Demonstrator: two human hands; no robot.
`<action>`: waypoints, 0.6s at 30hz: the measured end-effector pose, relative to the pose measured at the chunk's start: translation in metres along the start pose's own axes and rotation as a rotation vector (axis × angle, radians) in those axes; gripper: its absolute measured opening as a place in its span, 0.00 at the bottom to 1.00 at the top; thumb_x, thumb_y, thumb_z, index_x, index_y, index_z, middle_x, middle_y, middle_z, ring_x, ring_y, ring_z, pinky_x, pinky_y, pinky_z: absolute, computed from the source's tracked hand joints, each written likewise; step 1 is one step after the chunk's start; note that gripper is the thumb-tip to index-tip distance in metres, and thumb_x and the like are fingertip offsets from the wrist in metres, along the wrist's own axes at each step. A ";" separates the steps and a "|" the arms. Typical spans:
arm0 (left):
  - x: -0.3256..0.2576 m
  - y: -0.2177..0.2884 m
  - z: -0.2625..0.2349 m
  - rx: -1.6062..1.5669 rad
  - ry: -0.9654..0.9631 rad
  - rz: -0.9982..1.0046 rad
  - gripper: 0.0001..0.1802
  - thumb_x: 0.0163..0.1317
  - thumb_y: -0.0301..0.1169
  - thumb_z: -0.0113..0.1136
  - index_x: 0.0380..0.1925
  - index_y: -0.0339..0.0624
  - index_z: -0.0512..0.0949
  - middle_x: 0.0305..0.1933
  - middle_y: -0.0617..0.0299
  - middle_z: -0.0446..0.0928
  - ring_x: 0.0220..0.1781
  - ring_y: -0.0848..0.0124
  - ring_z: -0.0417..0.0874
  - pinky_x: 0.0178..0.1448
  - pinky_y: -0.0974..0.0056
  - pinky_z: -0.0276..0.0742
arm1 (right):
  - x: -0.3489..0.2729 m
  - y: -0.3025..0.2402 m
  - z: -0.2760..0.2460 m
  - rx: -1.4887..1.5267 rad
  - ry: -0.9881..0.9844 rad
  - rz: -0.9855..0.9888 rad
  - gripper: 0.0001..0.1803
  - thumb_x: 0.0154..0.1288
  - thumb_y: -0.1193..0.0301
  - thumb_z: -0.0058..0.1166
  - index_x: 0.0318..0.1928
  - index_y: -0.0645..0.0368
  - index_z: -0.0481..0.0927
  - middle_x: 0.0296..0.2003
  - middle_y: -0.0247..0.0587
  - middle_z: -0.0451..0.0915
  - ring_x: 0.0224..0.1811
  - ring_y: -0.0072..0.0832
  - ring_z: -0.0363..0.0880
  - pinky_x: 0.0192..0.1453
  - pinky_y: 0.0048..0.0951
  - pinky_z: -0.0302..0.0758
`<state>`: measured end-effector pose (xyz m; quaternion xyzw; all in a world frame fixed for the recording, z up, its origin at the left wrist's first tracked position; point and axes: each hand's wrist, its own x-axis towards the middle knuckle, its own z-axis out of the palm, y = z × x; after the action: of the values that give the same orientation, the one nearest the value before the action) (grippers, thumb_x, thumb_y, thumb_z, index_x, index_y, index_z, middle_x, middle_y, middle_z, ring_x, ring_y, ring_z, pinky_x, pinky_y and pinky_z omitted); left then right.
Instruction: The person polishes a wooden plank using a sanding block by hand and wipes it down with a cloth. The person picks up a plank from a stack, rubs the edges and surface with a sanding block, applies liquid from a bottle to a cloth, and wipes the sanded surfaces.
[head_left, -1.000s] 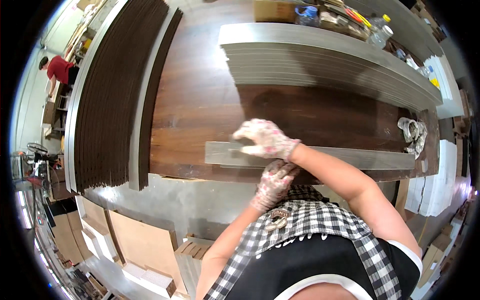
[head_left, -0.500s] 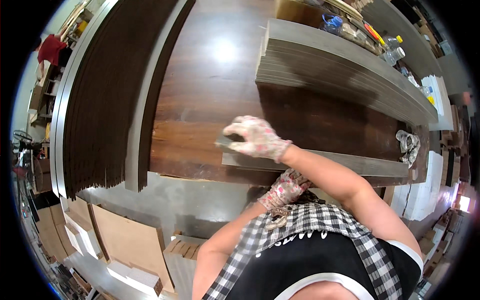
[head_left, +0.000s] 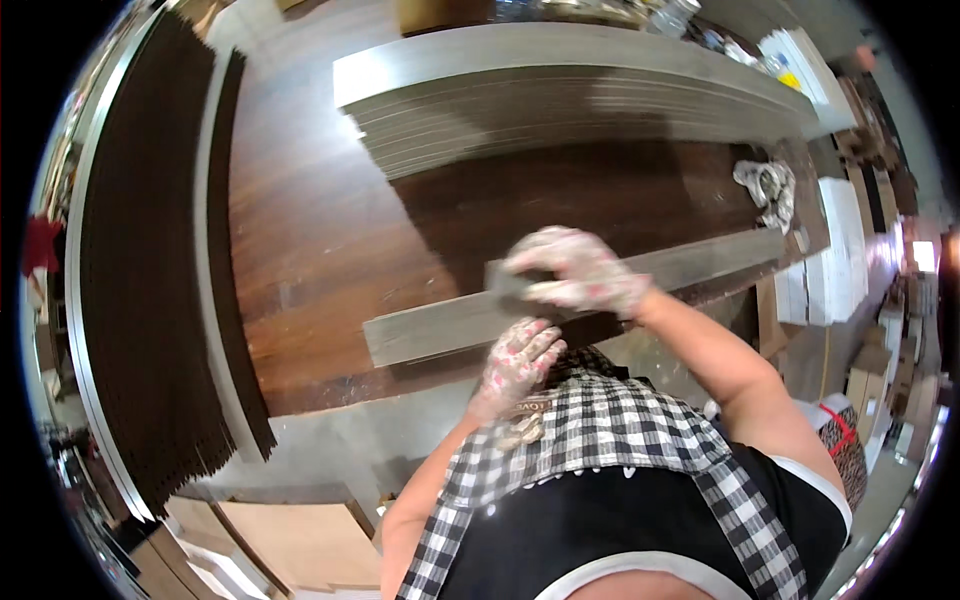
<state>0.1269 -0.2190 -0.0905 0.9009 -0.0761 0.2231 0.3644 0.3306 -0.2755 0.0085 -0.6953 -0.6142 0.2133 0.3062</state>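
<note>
A long grey board (head_left: 430, 328) lies along the near edge of the brown table (head_left: 310, 270). My right hand (head_left: 585, 275), in a white glove with a pink floral pattern, is over the board's middle. Its fingers and thumb curve round a small grey block (head_left: 505, 283), blurred by motion; its exact kind does not show. To the left and nearer my body, my left hand (head_left: 520, 362) wears the same kind of glove. Its fingers lie stretched out at the board's near edge, with nothing visible in them.
Beyond the board is a long stack of grey boards (head_left: 560, 105). A crumpled clear plastic wrapper (head_left: 770, 190) lies at the table's right end. Along the left stands a large stack of dark-edged panels (head_left: 140, 270). White boxes (head_left: 840, 250) are at the right.
The view has shifted rightward. My right hand and the block have moved from the board's left end to its middle. My left hand has come up to the near edge.
</note>
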 end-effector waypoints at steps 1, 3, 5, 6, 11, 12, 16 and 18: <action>-0.007 -0.001 0.003 -0.019 -0.091 -0.017 0.22 0.51 0.27 0.62 0.50 0.44 0.80 0.59 0.56 0.78 0.61 0.58 0.78 0.65 0.50 0.74 | 0.016 -0.013 0.019 0.003 0.018 -0.026 0.17 0.57 0.60 0.62 0.45 0.52 0.83 0.40 0.42 0.82 0.47 0.41 0.80 0.55 0.41 0.76; -0.033 -0.006 0.025 -0.011 -0.108 -0.137 0.22 0.51 0.28 0.62 0.50 0.44 0.80 0.58 0.55 0.78 0.62 0.57 0.76 0.64 0.49 0.73 | 0.047 -0.038 0.059 0.045 0.105 -0.133 0.15 0.58 0.59 0.61 0.43 0.50 0.82 0.35 0.42 0.79 0.45 0.41 0.80 0.50 0.43 0.76; -0.024 -0.003 0.021 0.005 -0.098 -0.142 0.19 0.50 0.27 0.62 0.46 0.44 0.81 0.54 0.56 0.79 0.60 0.57 0.77 0.61 0.49 0.75 | 0.053 -0.045 0.071 -0.014 -0.014 -0.058 0.14 0.59 0.55 0.61 0.39 0.49 0.81 0.33 0.40 0.77 0.43 0.41 0.79 0.46 0.45 0.76; -0.016 0.000 0.010 0.029 -0.074 -0.116 0.17 0.50 0.26 0.61 0.43 0.45 0.82 0.51 0.57 0.80 0.57 0.58 0.79 0.58 0.49 0.77 | 0.041 -0.037 0.064 -0.020 0.047 -0.067 0.14 0.59 0.55 0.61 0.39 0.49 0.82 0.33 0.40 0.77 0.43 0.41 0.79 0.47 0.45 0.76; 0.019 0.009 -0.013 -0.014 0.082 -0.006 0.14 0.45 0.27 0.64 0.35 0.45 0.84 0.43 0.58 0.83 0.52 0.56 0.83 0.56 0.49 0.79 | -0.095 0.035 -0.062 -0.197 0.110 0.282 0.17 0.55 0.61 0.64 0.43 0.56 0.85 0.36 0.43 0.83 0.45 0.42 0.81 0.53 0.41 0.77; 0.026 0.012 -0.016 0.006 0.094 -0.043 0.15 0.44 0.27 0.65 0.36 0.44 0.84 0.42 0.58 0.83 0.51 0.55 0.83 0.55 0.49 0.79 | -0.111 0.032 -0.080 -0.321 0.138 0.454 0.17 0.55 0.60 0.64 0.43 0.55 0.84 0.36 0.43 0.83 0.45 0.42 0.81 0.53 0.41 0.77; 0.061 0.025 -0.021 0.201 0.046 -0.148 0.36 0.47 0.40 0.74 0.56 0.38 0.74 0.58 0.49 0.75 0.63 0.50 0.73 0.67 0.46 0.68 | -0.105 0.020 -0.061 -0.406 0.278 0.312 0.16 0.58 0.58 0.62 0.43 0.52 0.84 0.38 0.43 0.82 0.44 0.40 0.81 0.52 0.41 0.76; 0.091 0.038 -0.020 0.295 -0.117 -0.256 0.49 0.44 0.47 0.77 0.63 0.33 0.66 0.63 0.45 0.69 0.69 0.47 0.67 0.72 0.44 0.61 | -0.097 0.014 -0.021 -0.394 0.250 0.311 0.17 0.60 0.56 0.60 0.44 0.52 0.82 0.35 0.43 0.80 0.43 0.41 0.80 0.51 0.40 0.76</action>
<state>0.1892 -0.2297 -0.0127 0.9583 0.0517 0.1311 0.2487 0.3401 -0.3758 0.0066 -0.8483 -0.4872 0.0469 0.2020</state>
